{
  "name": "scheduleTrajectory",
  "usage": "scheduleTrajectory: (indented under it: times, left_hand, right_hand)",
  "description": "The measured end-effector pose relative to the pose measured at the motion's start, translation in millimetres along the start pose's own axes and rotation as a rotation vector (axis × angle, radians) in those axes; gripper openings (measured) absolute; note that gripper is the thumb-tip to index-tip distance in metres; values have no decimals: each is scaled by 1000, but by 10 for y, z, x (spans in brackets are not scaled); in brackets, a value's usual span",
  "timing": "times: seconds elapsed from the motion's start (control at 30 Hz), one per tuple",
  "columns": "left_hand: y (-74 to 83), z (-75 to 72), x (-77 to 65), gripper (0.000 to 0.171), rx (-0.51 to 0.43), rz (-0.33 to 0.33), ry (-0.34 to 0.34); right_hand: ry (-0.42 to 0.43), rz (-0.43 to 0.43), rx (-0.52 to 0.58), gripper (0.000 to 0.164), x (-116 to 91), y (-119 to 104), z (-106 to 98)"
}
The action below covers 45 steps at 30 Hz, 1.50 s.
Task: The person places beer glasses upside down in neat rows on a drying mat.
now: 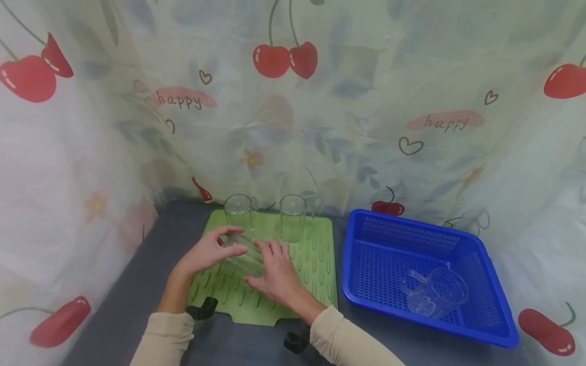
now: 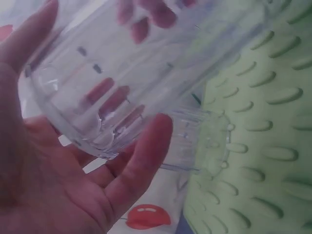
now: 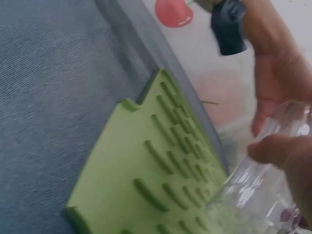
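Note:
Both hands hold a clear glass mug, tilted over a green ridged drying mat; its handle is hidden. My left hand grips one end, and in the left wrist view its fingers curl round the thick base. On the other end, my right hand holds the mug's side, the thumb below and the fingers over it. Two more clear mugs stand at the back of the mat: a left mug just behind the left hand, and a right mug beyond the right fingers.
To the right stands a blue plastic basket with a clear mug lying tilted in it. The dark grey tabletop lies under everything. A printed curtain hangs close round the back and sides.

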<state>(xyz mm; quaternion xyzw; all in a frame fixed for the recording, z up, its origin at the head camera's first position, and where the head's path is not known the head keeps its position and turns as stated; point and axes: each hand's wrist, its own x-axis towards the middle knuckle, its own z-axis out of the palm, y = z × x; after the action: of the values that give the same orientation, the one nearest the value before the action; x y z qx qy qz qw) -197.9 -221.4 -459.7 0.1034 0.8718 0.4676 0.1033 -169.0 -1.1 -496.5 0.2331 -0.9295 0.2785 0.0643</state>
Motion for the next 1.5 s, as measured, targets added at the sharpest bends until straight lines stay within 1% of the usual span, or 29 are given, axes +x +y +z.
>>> scheduleTrajectory:
  times: [0.1,0.2,0.27,0.43,0.5,0.6,0.67,0.77,0.87,1.0,1.2,1.33,1.43,1.5]
  left_hand:
    - [24,5,-9,69,33,12,-28]
    - [43,-15,-30,68,68,27,-23]
    - [31,-42,-44,67,68,49,-16]
    - [-47,-166,-69,60,-22,129,15]
    - [-72,-226,-72,61,-46,141,42]
    - [-112,-309,-76,64,-44,125,88]
    - [-134,-354,-83,69,-23,90,117]
    - [-163,-415,-103,78,68,23,150]
    - [-184,-469,-110,87,198,-26,175]
    - [-255,-507,-58,90,273,-22,201]
    - [-490,-472,108,84,350,-15,223]
    - [-648,-423,212,82,367,-12,229]
    - [-749,-385,269,83,365,-22,214]
    - [-810,-367,289,83,364,-41,200]
  right_hand:
    - [-6,29,19,87,-27,44,40]
    - [-9,58,53,87,-45,79,73]
    - [-10,62,65,86,-50,88,80]
    - [-15,81,101,84,-55,108,88]
    - [-12,88,116,82,-56,114,87]
    - [-1,85,135,81,-55,122,84]
    - [4,79,138,80,-55,127,86]
    - [0,74,140,81,-58,134,93]
    - [-10,76,147,81,-57,136,101]
    - [-21,80,170,81,-48,134,109]
    - [-47,92,211,82,-29,128,125]
    - [-60,102,246,83,-13,121,149]
    - [-63,110,293,79,-1,114,178]
    - [-67,110,326,77,11,108,200]
